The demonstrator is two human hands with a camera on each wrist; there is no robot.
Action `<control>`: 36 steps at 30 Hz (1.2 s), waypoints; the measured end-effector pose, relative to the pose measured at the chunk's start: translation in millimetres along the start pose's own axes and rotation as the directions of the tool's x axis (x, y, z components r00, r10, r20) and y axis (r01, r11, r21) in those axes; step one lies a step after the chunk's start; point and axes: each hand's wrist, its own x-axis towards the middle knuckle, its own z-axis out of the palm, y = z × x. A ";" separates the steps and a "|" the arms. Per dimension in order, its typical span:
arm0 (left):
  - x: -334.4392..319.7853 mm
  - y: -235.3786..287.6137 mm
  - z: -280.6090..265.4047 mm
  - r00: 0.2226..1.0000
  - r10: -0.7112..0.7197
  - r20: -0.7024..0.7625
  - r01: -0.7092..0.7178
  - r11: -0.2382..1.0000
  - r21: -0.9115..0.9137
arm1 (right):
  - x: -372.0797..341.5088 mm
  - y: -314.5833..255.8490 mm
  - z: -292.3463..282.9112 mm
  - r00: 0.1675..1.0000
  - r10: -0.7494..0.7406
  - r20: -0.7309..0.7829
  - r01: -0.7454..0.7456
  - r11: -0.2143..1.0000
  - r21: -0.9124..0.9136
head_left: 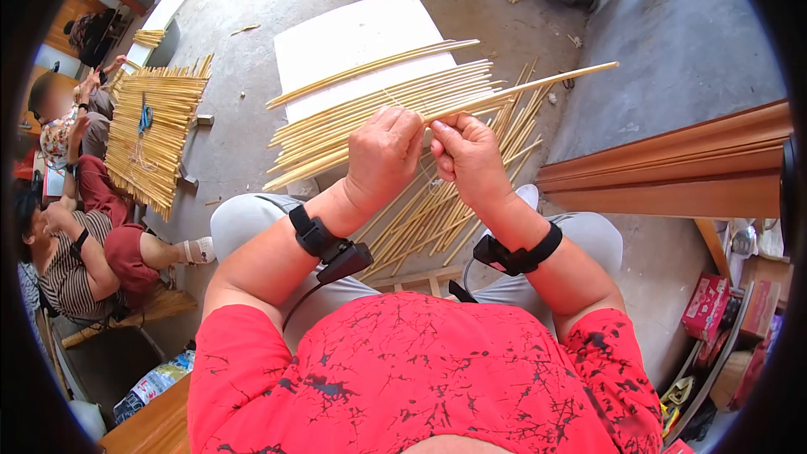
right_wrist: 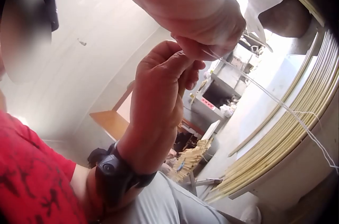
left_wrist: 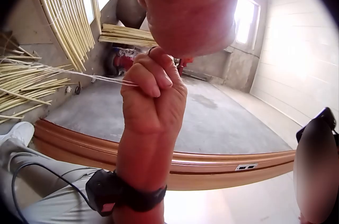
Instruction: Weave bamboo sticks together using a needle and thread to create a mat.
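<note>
You've got the long stick (head_left: 565, 78) up in both hands, over the near side of the white board (head_left: 353, 38). Long axis runs approx. parallel to the stick row (head_left: 336, 124), pointing out past the board's R edge, tip free; your R hand (head_left: 472, 158) is nearer that tip. L hand (head_left: 385, 150): fingers curled round the stick. R hand: thumb & fingers pinching the white string (left_wrist: 108, 80); can't tell if they grip the stick too. Row lies across the board, ends sticking out past L & R edges; pair of sticks (head_left: 370, 72) apart, nearer the far edge. Loose sticks (head_left: 420, 219) on floor btwn your legs & the board. Containers: red carton (head_left: 704, 307) at R, printed bag (head_left: 158, 384) low L; contents of both unclear.
</note>
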 end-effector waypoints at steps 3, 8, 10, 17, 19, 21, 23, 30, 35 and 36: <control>-1.3 1.8 -0.2 1.000 -0.009 0.005 0.009 1.000 -0.011 | 0.5 1.9 -0.9 0.998 -0.055 0.005 0.055 0.998 0.006; 3.5 0.2 -6.9 0.999 -0.047 0.015 0.048 0.998 -0.050 | 4.0 -8.2 0.7 0.993 -0.118 0.024 0.119 0.992 -0.034; 6.8 -2.0 -11.1 0.999 0.001 -0.037 -0.003 0.997 -0.076 | 3.0 -19.4 -2.5 0.996 -0.089 0.019 0.090 0.936 -0.339; 1.2 -7.8 -8.7 1.000 0.024 0.015 -0.024 1.000 -0.015 | -13.8 -48.0 -6.1 0.557 -0.672 0.489 0.581 -0.106 -0.807; 0.7 -5.7 -5.2 0.998 0.062 0.023 -0.062 0.998 -0.014 | -4.3 -46.0 -4.6 0.525 -0.638 0.564 0.598 -0.195 -0.777; 0.4 -1.0 -4.8 0.996 0.069 0.047 -0.067 0.997 -0.049 | 7.9 -36.6 -12.5 0.520 -0.569 0.637 0.658 -0.209 -0.723; 0.0 0.3 -4.1 0.995 0.073 0.069 -0.068 0.995 -0.078 | 9.4 -30.2 -17.0 0.573 -0.555 0.602 0.649 -0.141 -0.748; -12.7 -4.6 2.6 0.994 0.050 0.101 -0.032 0.985 -0.170 | 11.5 -22.0 -22.2 0.629 -0.429 0.648 0.669 -0.126 -0.733; -18.4 -3.8 -0.4 0.989 0.040 0.145 -0.008 0.977 -0.213 | 6.2 -24.7 -12.3 0.526 -0.479 0.702 0.732 -0.165 -0.661; -18.1 -2.6 -1.2 0.989 0.036 0.147 0.000 0.972 -0.233 | 4.7 -25.1 -11.1 0.524 -0.494 0.694 0.734 -0.152 -0.662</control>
